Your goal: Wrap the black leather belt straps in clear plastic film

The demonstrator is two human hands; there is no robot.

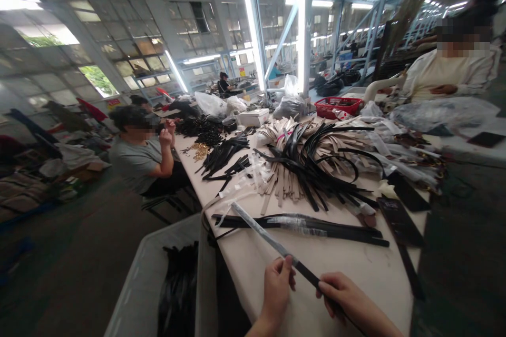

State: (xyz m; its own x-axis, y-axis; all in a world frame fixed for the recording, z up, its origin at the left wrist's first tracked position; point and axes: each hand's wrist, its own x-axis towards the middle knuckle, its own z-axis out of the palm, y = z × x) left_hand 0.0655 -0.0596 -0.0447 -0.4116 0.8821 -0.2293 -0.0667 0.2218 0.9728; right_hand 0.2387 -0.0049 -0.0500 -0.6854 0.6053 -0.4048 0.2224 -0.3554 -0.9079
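Observation:
A long black strap (pixel 307 274) runs slantwise between my hands, its far part inside a see-through plastic sleeve (pixel 259 230). My left hand (pixel 278 280) pinches it near the sleeve's lower end, thumb on top. Closer to me, my right hand (pixel 342 293) grips the bare strap, which trails off below that hand. Just beyond my hands lies a bundle of black straps (pixel 300 225), wrapped round the middle with plastic film. Behind the bundle, loose black straps (pixel 312 158) lie across a fanned heap of beige strips (pixel 272 179).
A pale table (pixel 253 258) carries it all. Below its left edge stands a grey bin (pixel 134 268) holding black straps. Plastic-wrapped pieces (pixel 411 155) and a red basket (pixel 338 108) are at the back right. One person (pixel 138 152) sits left, another (pixel 450 73) right.

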